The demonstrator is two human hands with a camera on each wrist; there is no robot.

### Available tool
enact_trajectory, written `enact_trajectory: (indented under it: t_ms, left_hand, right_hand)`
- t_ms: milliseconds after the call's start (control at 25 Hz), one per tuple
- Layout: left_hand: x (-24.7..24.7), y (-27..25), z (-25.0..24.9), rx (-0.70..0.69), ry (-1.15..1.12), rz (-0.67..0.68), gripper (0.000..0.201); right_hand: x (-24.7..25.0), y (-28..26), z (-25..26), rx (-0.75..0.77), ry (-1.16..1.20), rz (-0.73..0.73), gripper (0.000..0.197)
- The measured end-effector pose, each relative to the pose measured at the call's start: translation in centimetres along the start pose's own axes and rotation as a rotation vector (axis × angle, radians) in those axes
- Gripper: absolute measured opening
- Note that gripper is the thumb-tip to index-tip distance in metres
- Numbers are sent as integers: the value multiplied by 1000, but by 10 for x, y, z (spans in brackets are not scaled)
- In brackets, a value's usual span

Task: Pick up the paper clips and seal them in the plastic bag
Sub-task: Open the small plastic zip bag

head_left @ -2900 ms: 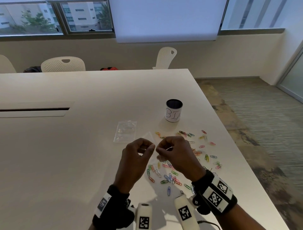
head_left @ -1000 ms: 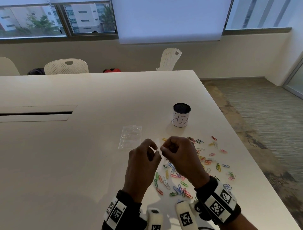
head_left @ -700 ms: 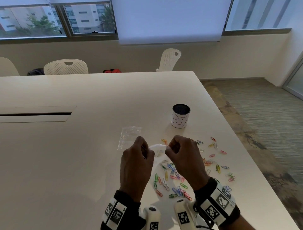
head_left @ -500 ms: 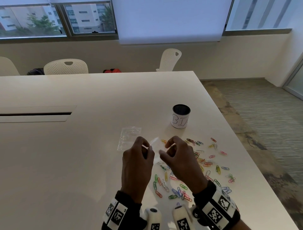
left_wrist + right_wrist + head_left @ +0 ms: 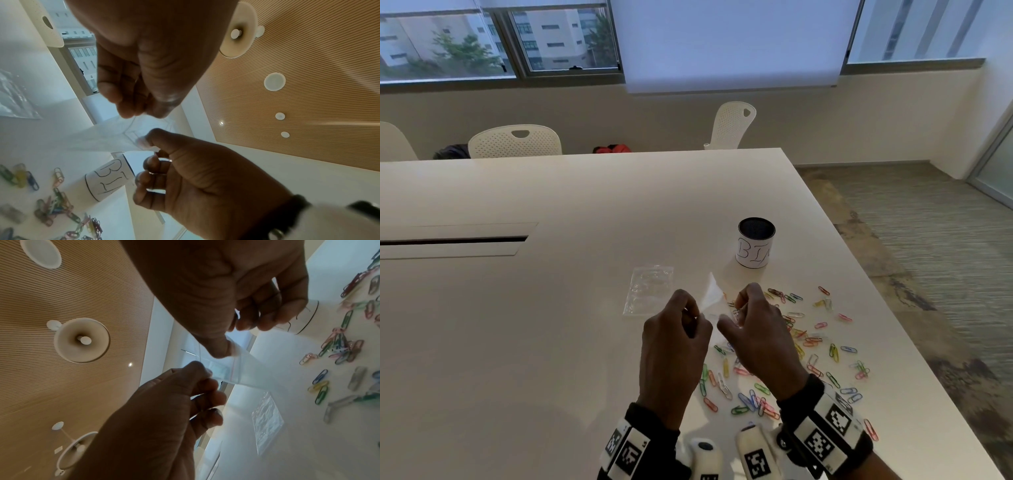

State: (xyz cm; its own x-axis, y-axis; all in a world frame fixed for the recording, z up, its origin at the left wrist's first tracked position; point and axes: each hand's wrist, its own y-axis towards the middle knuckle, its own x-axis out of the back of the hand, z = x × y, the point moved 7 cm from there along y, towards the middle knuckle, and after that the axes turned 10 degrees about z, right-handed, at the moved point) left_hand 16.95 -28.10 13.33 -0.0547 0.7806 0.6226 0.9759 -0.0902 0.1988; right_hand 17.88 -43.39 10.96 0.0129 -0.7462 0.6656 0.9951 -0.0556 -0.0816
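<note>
Nearest me, paper clips lie scattered on the counter. Above them, the left hand and right hand each pinch the plastic bag mouth; its length points away. Thin film could slip, snapping the mouth closed.

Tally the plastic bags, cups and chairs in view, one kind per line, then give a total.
Plastic bags: 2 (held plastic bag, flat plastic bag on the table)
Cups: 1 (labelled cup)
Chairs: 3
Total: 6
</note>
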Motion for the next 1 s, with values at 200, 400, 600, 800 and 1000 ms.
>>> enact_trajectory:
  t_ms: [200,400,600,800,1000]
  left_hand:
    - [1,-5,1,3,29,20,18]
    - [6,-10,9,22,5,3,16]
    - [17,-15,12,37,6,-42,15]
    - [19,-21,21,-122,-10,208,84]
    - [12,-15,28,-224,177,406,123]
  right_hand:
    - [5,8,6,66,-18,-63,23]
    - [-2,-1,10,109,80,89,28]
    - [6,-4,12,162,34,-2,17]
    - [14,-7,17,176,161,44,7]
    - [12,-13,29,196,201,121,6]
